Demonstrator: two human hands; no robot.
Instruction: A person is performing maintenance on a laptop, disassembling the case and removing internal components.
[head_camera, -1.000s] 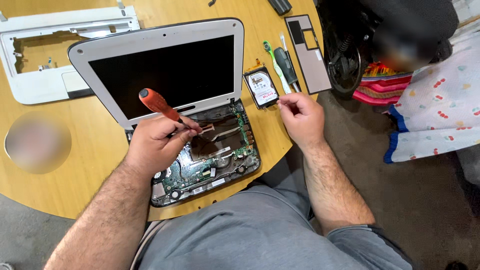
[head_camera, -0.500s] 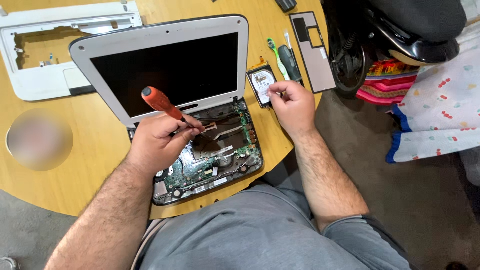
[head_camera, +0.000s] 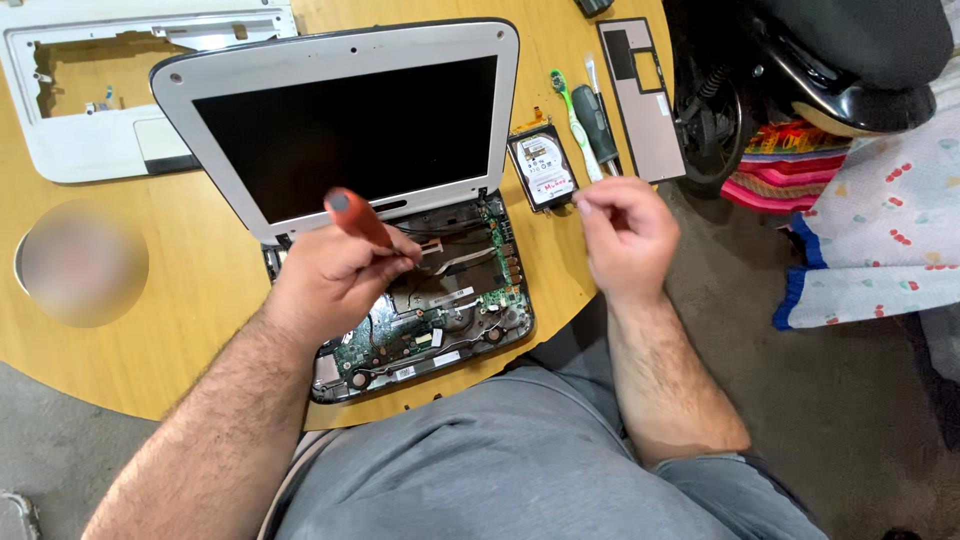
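Red-handled screwdriver gripped in left hand, centre frame, tip over opened laptop on wooden tabletop. Right hand pinched shut right of centre, near hard drive; contents unclear.

Bare, hairy forearms; grey shorts on lap.

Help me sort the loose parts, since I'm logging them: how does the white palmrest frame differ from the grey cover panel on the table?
The white palmrest frame lies at the table's far left; the grey cover panel lies at the far right edge. The frame is larger and wide, with one big keyboard opening; the panel is a narrow strip with small dark cutouts. Both lie flat on the wooden table, detached from the opened laptop, and neither hand touches them.
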